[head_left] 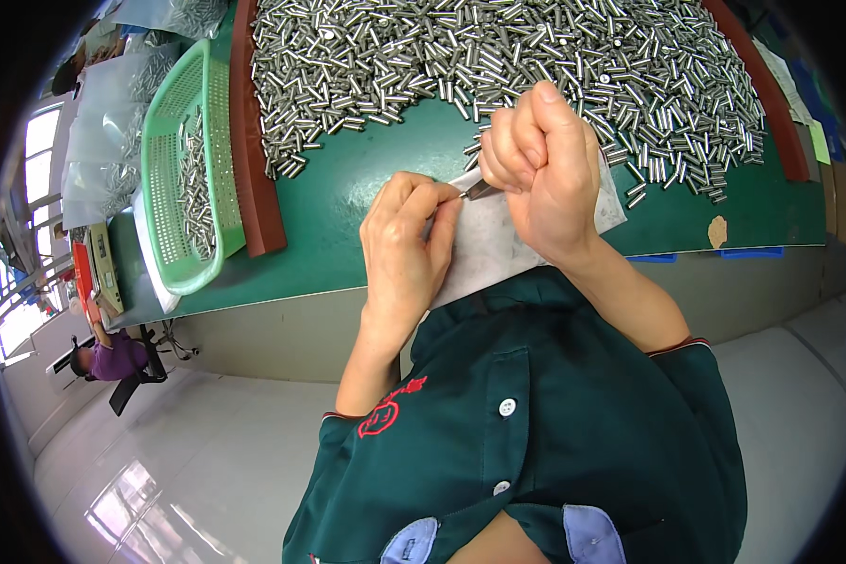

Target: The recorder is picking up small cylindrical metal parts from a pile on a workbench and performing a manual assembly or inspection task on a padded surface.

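My left hand (406, 235) pinches a small metal pin (462, 195) between thumb and fingertips. Close against it, my right hand (553, 179) is curled round a slim dark metal tool (479, 190), its tip meeting the pin. Most of the tool is hidden in the fist, so its exact kind does not show. Beneath both hands lies a whitish cloth or sheet (493, 246) at the table's near edge. Just beyond them spreads a large heap of shiny cylindrical metal pins (508, 56).
Brown-red bars (256, 141) flank the heap on the green tabletop (334, 202). At left stand a green perforated basket (158, 169) holding pins and clear plastic bags (103, 141) of pins. Farther left, a person in purple (119, 357) sits on a chair.
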The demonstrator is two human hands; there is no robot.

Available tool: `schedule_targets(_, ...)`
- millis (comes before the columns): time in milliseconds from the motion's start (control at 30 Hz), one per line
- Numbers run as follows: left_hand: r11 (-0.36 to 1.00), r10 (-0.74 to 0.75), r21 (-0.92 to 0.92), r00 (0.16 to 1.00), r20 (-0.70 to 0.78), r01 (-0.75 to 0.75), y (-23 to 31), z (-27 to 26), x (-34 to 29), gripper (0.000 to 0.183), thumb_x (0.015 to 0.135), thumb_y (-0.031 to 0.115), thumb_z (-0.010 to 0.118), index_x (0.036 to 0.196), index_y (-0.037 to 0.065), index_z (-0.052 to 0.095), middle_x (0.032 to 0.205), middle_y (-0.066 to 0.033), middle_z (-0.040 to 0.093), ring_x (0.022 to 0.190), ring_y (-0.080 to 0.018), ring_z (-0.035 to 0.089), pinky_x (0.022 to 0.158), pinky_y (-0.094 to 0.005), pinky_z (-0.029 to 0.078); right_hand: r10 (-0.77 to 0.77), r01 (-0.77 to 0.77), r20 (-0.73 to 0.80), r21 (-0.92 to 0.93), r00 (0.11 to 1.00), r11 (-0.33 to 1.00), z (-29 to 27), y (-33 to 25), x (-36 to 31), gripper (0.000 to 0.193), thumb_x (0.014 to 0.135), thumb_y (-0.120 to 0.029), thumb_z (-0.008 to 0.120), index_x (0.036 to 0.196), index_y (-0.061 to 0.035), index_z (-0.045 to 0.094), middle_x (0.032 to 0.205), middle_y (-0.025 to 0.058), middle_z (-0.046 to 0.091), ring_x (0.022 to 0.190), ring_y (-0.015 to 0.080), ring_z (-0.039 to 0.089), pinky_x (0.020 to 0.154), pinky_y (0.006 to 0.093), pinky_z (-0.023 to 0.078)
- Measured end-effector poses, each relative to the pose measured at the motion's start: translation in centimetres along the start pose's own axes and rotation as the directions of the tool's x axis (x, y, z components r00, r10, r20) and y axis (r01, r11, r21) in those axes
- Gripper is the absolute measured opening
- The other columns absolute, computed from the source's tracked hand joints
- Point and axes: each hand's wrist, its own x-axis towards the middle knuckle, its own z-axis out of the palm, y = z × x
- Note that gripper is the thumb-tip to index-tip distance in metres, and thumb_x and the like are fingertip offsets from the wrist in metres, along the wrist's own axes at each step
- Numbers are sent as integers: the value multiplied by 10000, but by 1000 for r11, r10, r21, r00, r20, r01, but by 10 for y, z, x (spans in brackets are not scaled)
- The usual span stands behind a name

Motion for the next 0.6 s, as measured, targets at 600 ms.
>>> schedule_targets(600, 945, -98, -316, 995, -23, 86, -9, -5, 2, 88, 703, -18, 587, 769, -12, 529, 746, -84, 511, 635, -195, 501, 586, -290, 415, -113, 122, 50, -226, 992, 967, 9, 10, -5, 378, 913, -205, 284, 552, -93, 280, 467, 0, 278, 414, 65, 203, 393, 218, 204)
